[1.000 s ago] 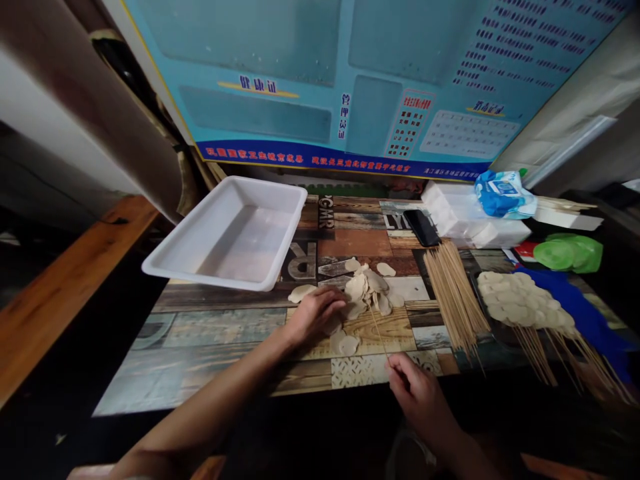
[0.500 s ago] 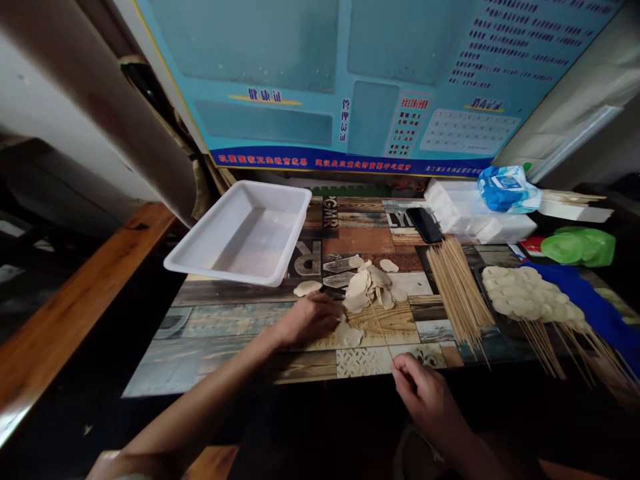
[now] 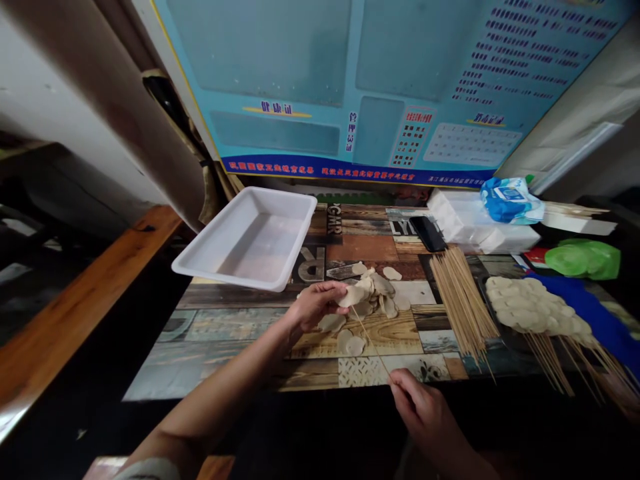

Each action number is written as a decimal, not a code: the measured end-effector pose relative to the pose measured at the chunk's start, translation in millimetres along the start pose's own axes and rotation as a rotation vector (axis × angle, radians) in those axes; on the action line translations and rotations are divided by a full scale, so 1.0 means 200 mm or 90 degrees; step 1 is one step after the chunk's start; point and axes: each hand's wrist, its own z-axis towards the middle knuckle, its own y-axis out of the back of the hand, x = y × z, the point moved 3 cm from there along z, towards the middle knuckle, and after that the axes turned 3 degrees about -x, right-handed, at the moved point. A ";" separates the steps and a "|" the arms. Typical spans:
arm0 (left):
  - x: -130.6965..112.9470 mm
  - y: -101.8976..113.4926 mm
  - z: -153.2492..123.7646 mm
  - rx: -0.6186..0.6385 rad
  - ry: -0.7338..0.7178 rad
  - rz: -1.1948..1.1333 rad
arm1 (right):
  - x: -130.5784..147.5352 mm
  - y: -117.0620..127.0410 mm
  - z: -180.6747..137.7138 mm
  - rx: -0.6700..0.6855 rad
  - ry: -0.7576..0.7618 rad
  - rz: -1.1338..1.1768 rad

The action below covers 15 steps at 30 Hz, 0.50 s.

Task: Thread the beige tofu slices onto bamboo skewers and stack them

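Note:
My left hand [image 3: 316, 305] pinches a pale, thin, round slice [image 3: 354, 295] at the near left side of a pile of similar slices [image 3: 383, 288]. In my right hand [image 3: 423, 403], closed at the table's front edge, is a thin wooden skewer [image 3: 374, 345]. The skewer slants up and left, its far end close to the pinched slice; whether the tip has gone into it I cannot tell. Several loose slices [image 3: 356, 345] lie flat around the pile, partly beneath the left hand.
A white plastic tub [image 3: 230, 267] stands at the back left. Right of the pile lie a bundle of bare skewers [image 3: 460, 300] and a black phone [image 3: 427, 233]. Farther right are skewered slices [image 3: 535, 303] on a dark tray, white packs [image 3: 463, 223], and a green plastic bag [image 3: 583, 259].
My left hand has risen from the table and moved toward the pile, now with a slice between its fingers. The skewer in my right hand has swung slightly left. The view has shifted a little.

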 end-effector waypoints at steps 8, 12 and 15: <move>0.00 -0.02 -0.03 0.029 -0.081 0.102 | -0.02 0.00 0.01 -0.017 -0.015 -0.010; -0.01 -0.05 -0.05 0.011 -0.168 0.259 | -0.02 -0.01 0.01 -0.019 -0.016 -0.023; -0.03 -0.06 -0.07 -0.004 -0.231 0.328 | -0.03 -0.01 0.01 -0.029 -0.017 -0.021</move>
